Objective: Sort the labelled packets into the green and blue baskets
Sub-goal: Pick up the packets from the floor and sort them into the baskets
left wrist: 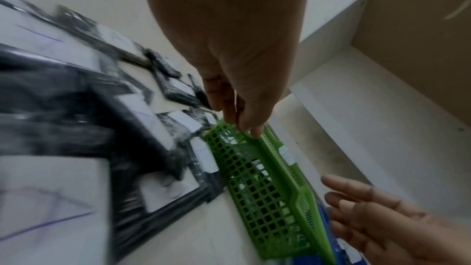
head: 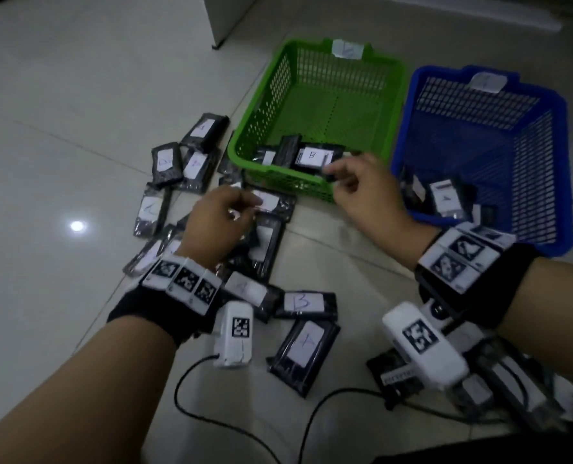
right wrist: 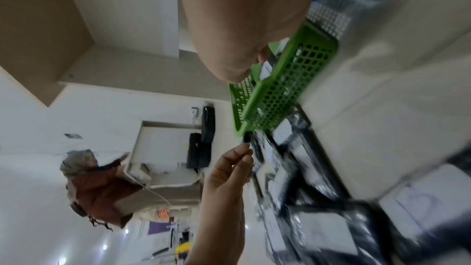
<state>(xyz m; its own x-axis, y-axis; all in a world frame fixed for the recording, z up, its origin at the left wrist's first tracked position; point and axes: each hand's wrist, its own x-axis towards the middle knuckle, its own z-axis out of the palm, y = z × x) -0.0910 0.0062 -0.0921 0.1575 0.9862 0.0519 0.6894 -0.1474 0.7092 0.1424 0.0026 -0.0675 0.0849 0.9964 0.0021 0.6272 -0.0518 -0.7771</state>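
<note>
Two risks: the left hand (head: 219, 212), its grip pinching a packet (head: 271, 202) at the green basket's (head: 311, 185) seven o'clock, may misread its blurred label, while the loose-fingered, empty right hand (head: 365, 192) crowds that rim.

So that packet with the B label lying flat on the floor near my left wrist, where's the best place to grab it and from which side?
Probably by its right short end, coming from above and the right. The B packet lies flat with its long side running left to right. Its left end touches a neighbouring packet, and another packet sits just below it, while the right end borders bare floor, leaving room for fingers to pinch that edge.
</note>
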